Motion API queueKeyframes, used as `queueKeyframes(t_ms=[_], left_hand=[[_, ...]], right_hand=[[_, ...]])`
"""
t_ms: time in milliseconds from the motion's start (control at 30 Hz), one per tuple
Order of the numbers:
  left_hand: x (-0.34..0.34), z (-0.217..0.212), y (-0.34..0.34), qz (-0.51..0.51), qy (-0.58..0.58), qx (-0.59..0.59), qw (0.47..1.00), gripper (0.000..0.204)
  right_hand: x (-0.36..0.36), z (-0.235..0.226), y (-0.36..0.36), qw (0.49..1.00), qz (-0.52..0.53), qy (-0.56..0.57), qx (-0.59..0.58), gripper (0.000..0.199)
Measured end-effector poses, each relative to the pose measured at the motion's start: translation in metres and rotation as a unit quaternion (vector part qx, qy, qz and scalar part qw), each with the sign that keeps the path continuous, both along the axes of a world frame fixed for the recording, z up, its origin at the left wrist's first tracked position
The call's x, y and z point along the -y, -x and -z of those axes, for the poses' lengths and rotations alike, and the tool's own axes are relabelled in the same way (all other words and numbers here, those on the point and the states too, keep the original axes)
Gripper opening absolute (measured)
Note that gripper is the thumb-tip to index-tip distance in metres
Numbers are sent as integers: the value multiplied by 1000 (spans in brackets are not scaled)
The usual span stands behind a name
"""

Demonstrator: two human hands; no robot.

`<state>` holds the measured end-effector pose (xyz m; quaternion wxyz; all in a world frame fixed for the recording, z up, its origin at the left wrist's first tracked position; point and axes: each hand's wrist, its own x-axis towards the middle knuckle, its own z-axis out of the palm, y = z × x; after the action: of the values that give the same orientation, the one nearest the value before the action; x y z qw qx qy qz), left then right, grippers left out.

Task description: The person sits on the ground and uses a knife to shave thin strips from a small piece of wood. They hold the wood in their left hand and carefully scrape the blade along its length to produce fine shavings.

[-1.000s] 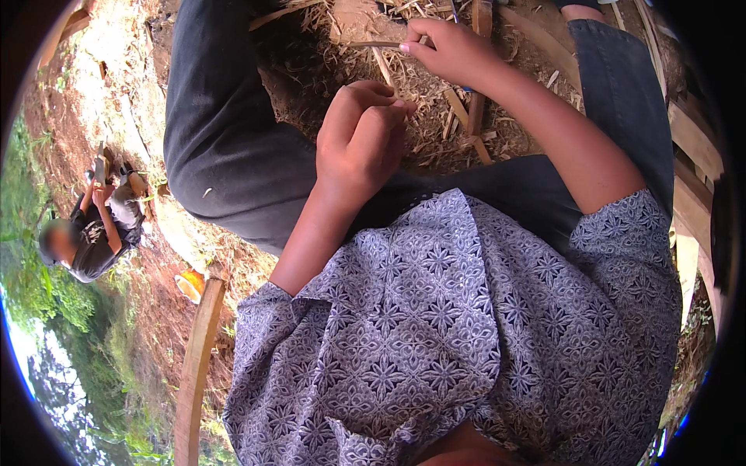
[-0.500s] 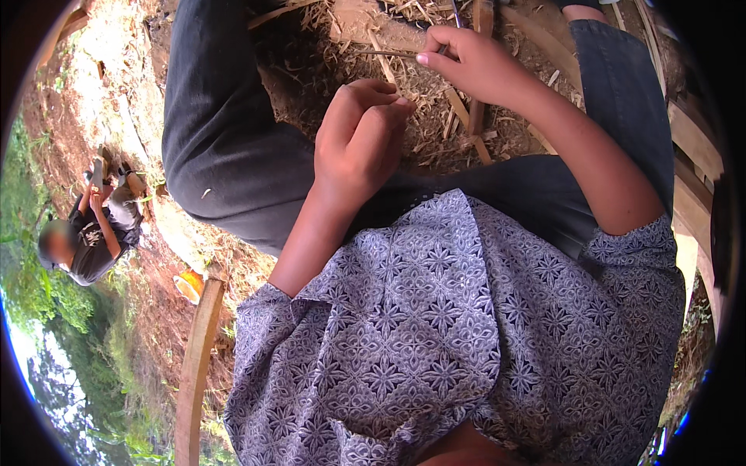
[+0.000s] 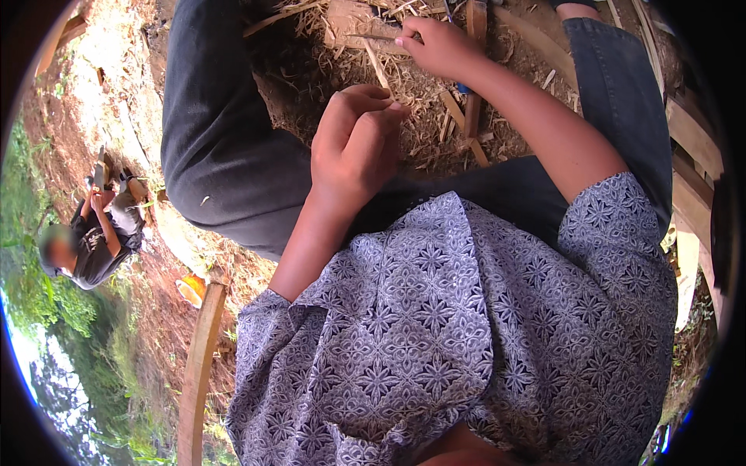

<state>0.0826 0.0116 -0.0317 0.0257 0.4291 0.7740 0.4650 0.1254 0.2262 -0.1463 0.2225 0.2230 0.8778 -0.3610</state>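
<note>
My right hand (image 3: 435, 43) is closed, reaching out over the shavings, and grips what looks like a knife. Its thin, dark, pointed blade (image 3: 373, 36) sticks out to the left, above a flat wood block (image 3: 342, 22). The grip itself is hidden in my fingers. Nearer my body, my left hand (image 3: 357, 140) is closed with thumb and fingers pressed together; what lies in them is hidden. Just beyond its knuckles lies a pale wood strip (image 3: 376, 64); whether they touch I cannot tell. A small blue thing (image 3: 464, 88) shows below my right wrist.
Wood shavings (image 3: 420, 128) litter the dirt between my legs. A narrow wood bar (image 3: 475, 70) stands under my right forearm. Boards (image 3: 695, 144) line the right side. To the left, a person (image 3: 97, 225) sits on the slope, beyond a wooden post (image 3: 200, 373).
My right hand has moved farther away and a little left, carrying the blade with it. The blue thing has come into sight under my wrist. My left hand has hardly moved.
</note>
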Motion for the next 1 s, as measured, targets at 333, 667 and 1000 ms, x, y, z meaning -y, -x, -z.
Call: queueKeyframes(t_ms=[333,667,1000], left_hand=[[5,1,3,3,-9,30,1000,28],[1,5,1,11,-1,17,1000,28],[4,2,5,13,-1,16,1000,29]], right_hand=[[-2,-54,-19,989,8,144,-33,24],[4,-30,2,999,-12,34,0,29],[-5,-34,-20,990,37,120,-61,25]])
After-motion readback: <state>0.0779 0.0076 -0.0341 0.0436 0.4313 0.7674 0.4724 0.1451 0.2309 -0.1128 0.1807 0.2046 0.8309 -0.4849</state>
